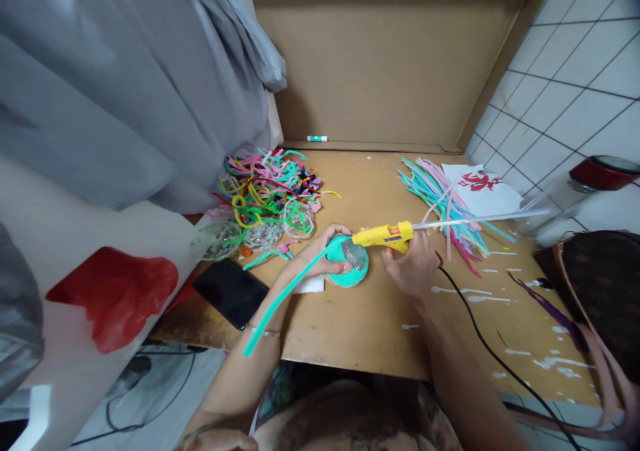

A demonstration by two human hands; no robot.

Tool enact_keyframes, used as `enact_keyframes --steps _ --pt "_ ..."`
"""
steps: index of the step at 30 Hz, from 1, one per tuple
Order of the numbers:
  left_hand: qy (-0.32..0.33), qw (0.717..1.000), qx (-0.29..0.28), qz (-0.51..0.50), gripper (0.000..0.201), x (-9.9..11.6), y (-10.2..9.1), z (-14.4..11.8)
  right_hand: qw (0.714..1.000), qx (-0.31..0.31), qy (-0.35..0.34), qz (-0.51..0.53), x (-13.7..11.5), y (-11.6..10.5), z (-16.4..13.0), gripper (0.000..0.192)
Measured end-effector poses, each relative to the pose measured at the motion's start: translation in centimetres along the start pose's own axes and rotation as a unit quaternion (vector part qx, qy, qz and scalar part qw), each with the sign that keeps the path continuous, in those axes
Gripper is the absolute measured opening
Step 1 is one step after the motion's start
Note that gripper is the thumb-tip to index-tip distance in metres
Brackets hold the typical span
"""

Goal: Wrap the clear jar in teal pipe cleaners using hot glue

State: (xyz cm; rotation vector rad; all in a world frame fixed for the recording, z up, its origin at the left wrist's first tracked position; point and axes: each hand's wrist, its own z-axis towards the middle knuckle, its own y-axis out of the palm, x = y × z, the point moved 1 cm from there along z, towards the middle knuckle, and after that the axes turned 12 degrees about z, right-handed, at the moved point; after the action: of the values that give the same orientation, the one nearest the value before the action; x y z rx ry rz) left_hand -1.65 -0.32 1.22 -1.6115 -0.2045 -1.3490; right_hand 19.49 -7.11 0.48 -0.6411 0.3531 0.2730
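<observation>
My left hand (pixel 327 254) is closed around a small clear cup (pixel 354 254) wrapped in turquoise pipe cleaner. A loose length of the turquoise pipe cleaner (pixel 280 301) trails from it across my left forearm. In my right hand (pixel 413 264) is a yellow hot glue gun (pixel 385 235), its nozzle at the upper edge of the wrapped cup. I cannot tell whether the nozzle touches it. A long translucent glue stick (pixel 480 218) sticks out of the gun's back. White paper (pixel 309 284) lies partly under the cup.
A tangle of coloured pipe cleaners (pixel 265 191) lies left, near clear cups (pixel 263 235) and a black phone (pixel 231 294). Straight pipe cleaners (pixel 440 198), a lidded jar (pixel 575 191) and a brown bag (pixel 595 291) are right. The gun's black cord (pixel 473 324) crosses the table.
</observation>
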Motion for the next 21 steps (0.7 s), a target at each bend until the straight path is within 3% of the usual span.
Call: enact_keyframes --steps 8,21 --pt "0.004 1.000 -0.003 0.006 0.068 0.03 -0.08 -0.04 1.000 -0.001 -0.007 -0.004 0.04 -0.10 0.04 0.024" --pt "0.008 1.000 -0.001 -0.003 0.066 0.36 -0.07 -0.15 0.999 -0.046 -0.024 0.003 0.68 -0.02 -0.17 0.032"
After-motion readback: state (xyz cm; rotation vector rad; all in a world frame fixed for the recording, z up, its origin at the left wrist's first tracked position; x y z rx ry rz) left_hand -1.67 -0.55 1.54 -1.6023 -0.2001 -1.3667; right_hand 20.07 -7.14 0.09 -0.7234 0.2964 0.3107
